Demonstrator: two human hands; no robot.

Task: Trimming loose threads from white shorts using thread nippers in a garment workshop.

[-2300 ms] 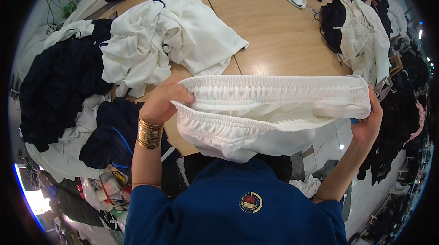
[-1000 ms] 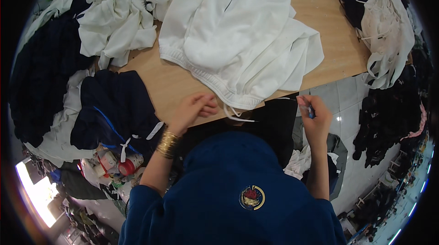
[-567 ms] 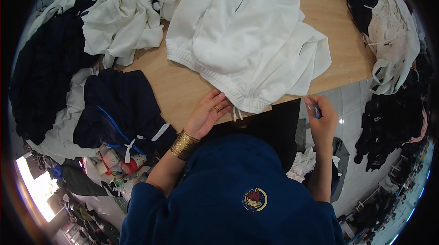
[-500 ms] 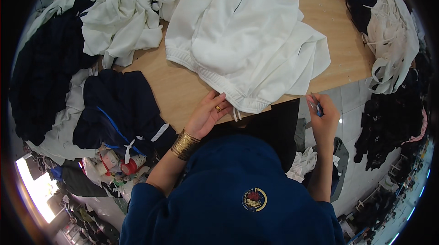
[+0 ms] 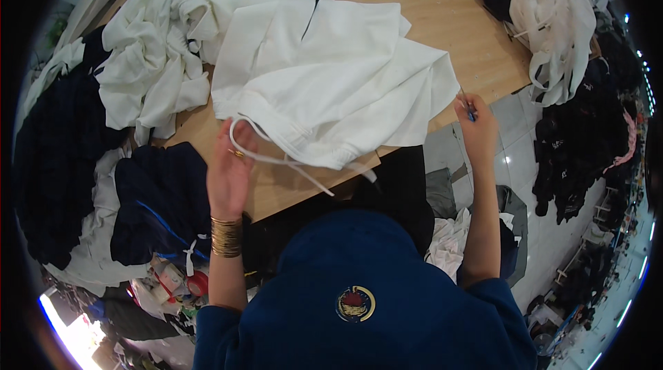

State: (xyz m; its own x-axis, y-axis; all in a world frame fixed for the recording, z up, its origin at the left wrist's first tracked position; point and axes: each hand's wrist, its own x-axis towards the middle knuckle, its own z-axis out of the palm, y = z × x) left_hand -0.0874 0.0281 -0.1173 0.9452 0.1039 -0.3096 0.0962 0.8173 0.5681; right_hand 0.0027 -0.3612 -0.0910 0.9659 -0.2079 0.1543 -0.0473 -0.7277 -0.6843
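Observation:
White shorts or trousers [image 5: 331,59] lie on the wooden table, their gathered elastic waistband [image 5: 297,136] toward me. A white drawstring [image 5: 304,171] loops out of the waistband, its ends hanging over the table edge. My left hand [image 5: 231,163], wearing a ring and stacked gold bangles, is raised at the waistband's left end. Its fingers look stretched out, slightly blurred, beside the drawstring loop. Off the table's right edge, my right hand [image 5: 478,125] is closed around small thread snips [image 5: 471,111] with blue on the handle, close to the garment's right corner.
Crumpled white garments [image 5: 148,59] cover the table's far left. Dark navy clothing [image 5: 162,197] hangs at the near left edge. A bundle of white and dark pieces [image 5: 556,31] hangs over the right edge. Black garments [image 5: 577,156] lie beyond it above the tiled floor [image 5: 511,121].
My left hand has moved left along the waistband, and the drawstring now loops out long. My right hand, still holding the snips, has moved up toward the garment's corner. The view has shifted.

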